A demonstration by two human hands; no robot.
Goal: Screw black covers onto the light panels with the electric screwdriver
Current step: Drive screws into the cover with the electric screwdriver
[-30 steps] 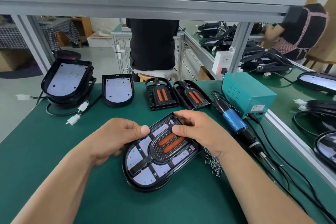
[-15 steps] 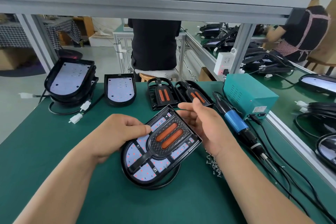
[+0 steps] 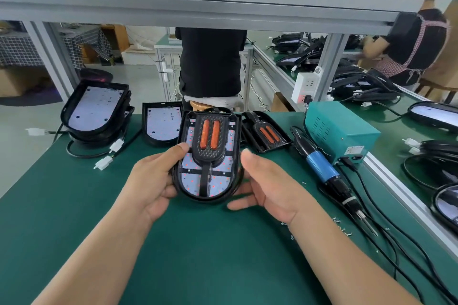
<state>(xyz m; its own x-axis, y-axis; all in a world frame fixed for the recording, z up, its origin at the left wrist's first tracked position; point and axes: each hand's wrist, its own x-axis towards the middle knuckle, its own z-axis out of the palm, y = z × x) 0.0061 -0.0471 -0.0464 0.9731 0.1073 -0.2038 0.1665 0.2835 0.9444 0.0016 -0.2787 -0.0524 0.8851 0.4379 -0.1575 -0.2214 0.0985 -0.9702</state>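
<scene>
The left hand (image 3: 151,181) grips the black-rimmed white light panel (image 3: 190,178) by its left edge, thumb on its face and fingers curled beneath, above the green tabletop (image 3: 198,255). The right hand (image 3: 270,188) is spread, palm inward, just beside the right edge; whether it touches is unclear. The panel's long axis runs away from the person, rounded end nearest, with the black cover with orange strips (image 3: 209,153) on its far half.

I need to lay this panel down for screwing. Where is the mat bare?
Bare: the green mat between your forearms, below the light panel that your left hand grips, and the near-left stretch in front of the white connectors. Crowded: the right side, with the electric screwdriver and loose screws; the far edge, lined with spare panels and covers.
</scene>
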